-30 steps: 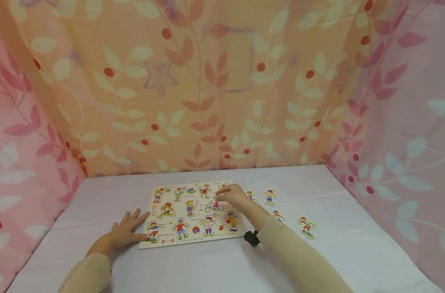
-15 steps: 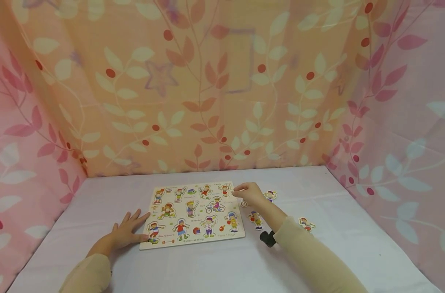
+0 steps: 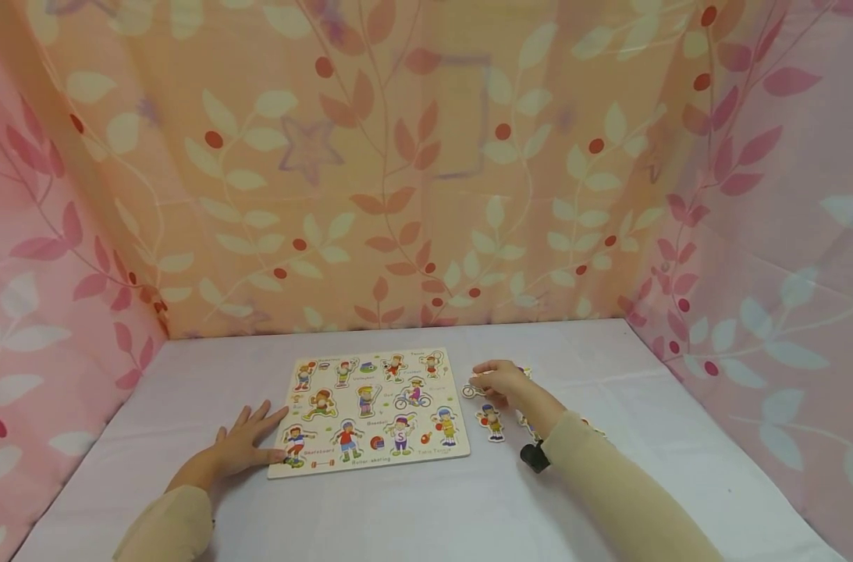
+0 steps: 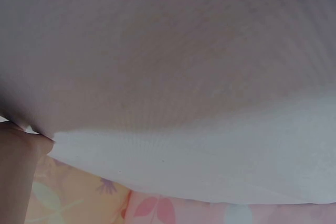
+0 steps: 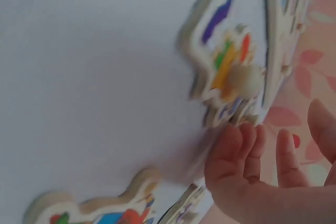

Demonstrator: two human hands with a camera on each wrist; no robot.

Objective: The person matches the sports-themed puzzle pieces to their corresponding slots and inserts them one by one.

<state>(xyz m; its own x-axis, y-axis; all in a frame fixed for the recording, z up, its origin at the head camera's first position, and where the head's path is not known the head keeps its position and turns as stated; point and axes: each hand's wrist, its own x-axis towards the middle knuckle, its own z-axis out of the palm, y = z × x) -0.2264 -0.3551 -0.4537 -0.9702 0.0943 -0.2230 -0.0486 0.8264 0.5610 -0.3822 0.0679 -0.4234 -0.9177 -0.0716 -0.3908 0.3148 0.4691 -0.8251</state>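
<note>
A wooden puzzle board [image 3: 342,467] with printed sports children lies on the table. My left hand [image 3: 243,437] rests at its left edge, fingers spread, thumb at the near corner. Only part of that hand [image 4: 23,153] shows in the left wrist view. Right of the board, my right hand [image 3: 506,382] is over a loose bicycle piece [image 3: 472,391], covering much of it. In the right wrist view, this hand [image 5: 252,190] has thumb and fingers apart, fingertips close to the pieces. Nearby lies a loose figure piece [image 3: 491,424]; a similar knobbed piece [image 5: 226,72] shows in the right wrist view.
More loose pieces [image 3: 527,425] lie to the right, partly behind the right forearm. A black camera [image 3: 535,457] sits at the right wrist. Floral curtains [image 3: 398,195] enclose the back and sides of the white table [image 3: 398,515].
My right hand has moved right, from above the board to the loose pieces. The board's tennis figure and a loose ball-holding figure have come into sight. My left hand stays in place.
</note>
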